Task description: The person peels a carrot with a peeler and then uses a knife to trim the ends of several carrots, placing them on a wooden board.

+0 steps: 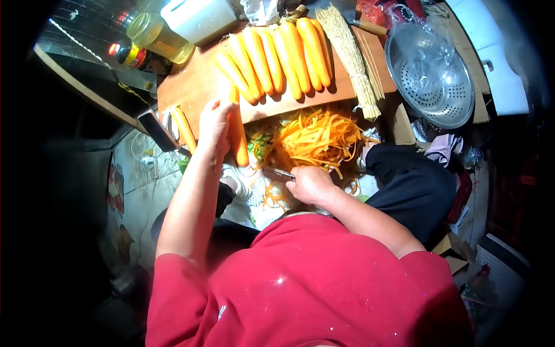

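My left hand (pixel 215 124) is wrapped round a carrot (pixel 237 136), which hangs tilted past the board's near edge, its lower end toward me. In my right hand (pixel 311 185) is a peeler (pixel 281 173), its metal end pointing left toward the carrot's tip without touching it; the handle is mostly hidden by my fingers. Between and beyond my hands lies a heap of orange carrot peelings (pixel 321 139), with some green bits at its left. A row of smooth carrots (pixel 263 61) rests on the wooden board (pixel 191 87).
Another carrot (pixel 184 128) lies at the board's left edge, beside a phone (pixel 157 131). Bottles (pixel 159 39) and a white container (pixel 199 20) stand at the back left. A straw brush (pixel 350 63) lies right of the carrots, near a metal colander (pixel 430 81) holding clear plastic.
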The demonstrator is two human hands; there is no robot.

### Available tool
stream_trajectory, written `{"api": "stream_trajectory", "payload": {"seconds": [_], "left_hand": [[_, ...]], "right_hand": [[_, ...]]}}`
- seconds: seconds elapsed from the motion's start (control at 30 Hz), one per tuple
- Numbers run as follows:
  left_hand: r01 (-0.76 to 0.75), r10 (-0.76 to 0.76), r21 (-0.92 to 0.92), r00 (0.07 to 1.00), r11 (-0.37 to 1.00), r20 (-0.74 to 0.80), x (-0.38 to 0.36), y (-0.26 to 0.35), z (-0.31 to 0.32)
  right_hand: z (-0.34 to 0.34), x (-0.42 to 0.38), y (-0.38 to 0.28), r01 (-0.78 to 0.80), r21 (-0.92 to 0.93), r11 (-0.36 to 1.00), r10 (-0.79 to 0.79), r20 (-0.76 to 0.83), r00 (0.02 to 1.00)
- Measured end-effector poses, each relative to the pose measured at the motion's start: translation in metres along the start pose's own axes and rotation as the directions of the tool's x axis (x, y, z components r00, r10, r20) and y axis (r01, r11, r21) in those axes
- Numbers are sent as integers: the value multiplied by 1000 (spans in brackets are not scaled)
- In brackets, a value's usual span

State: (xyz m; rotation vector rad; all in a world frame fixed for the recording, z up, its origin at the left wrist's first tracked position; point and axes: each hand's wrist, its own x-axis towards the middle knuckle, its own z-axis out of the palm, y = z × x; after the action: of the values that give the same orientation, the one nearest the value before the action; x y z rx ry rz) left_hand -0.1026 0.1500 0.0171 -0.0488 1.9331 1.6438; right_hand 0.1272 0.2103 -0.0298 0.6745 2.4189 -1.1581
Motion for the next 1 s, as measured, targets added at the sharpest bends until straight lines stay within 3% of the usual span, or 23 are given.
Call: {"api": "stream_trajectory", "payload": {"seconds": [0.07, 0.2, 0.27, 0.3, 0.4, 0.53, 0.6, 0.63, 0.7, 0.83, 0.9, 1.0], "left_hand": [[-189, 184, 46, 979, 981, 92, 28, 7, 17], [-329, 327, 245, 944, 912, 48, 64, 35, 76], [-406, 438, 507, 897, 760, 61, 91, 39, 98], [-409, 440, 505, 896, 760, 65, 101, 41, 107], [-481, 605, 716, 790, 507, 102, 112, 44, 132], [-458, 547, 688, 831, 562, 106, 106, 59, 151], [-488, 619, 782, 766, 387, 171, 120, 54, 150], [-488, 618, 782, 767, 388, 172, 125, 51, 150], [-542, 704, 784, 681, 301, 201, 130, 45, 144], [-601, 697, 681, 693, 417, 185, 139, 40, 107], [-681, 738, 480, 668, 553, 96, 148, 26, 69], [-473, 627, 614, 778, 632, -45, 127, 14, -7]], "right_hand": [[-3, 0, 2, 23, 23, 999, -23, -7, 1000], [-12, 3, 0, -32, 66, 997, 31, 27, 999], [-14, 4, 3, -38, 64, 997, 35, 48, 998], [-18, 4, 2, -44, 57, 997, 39, 71, 997], [-23, 2, 3, -58, 120, 991, 54, 32, 998], [-19, 4, 9, 16, 198, 980, 8, -119, 993], [-19, 5, 8, 50, 221, 974, -10, -177, 984], [-21, 5, 7, 48, 221, 974, -9, -176, 984], [-27, 5, 3, 46, 201, 978, -27, -101, 995], [-16, 9, 2, 80, 147, 986, -61, -130, 990], [-22, 5, -5, 64, 187, 980, -48, -89, 995], [-16, 5, -3, 136, 138, 981, -125, -86, 988]]}}
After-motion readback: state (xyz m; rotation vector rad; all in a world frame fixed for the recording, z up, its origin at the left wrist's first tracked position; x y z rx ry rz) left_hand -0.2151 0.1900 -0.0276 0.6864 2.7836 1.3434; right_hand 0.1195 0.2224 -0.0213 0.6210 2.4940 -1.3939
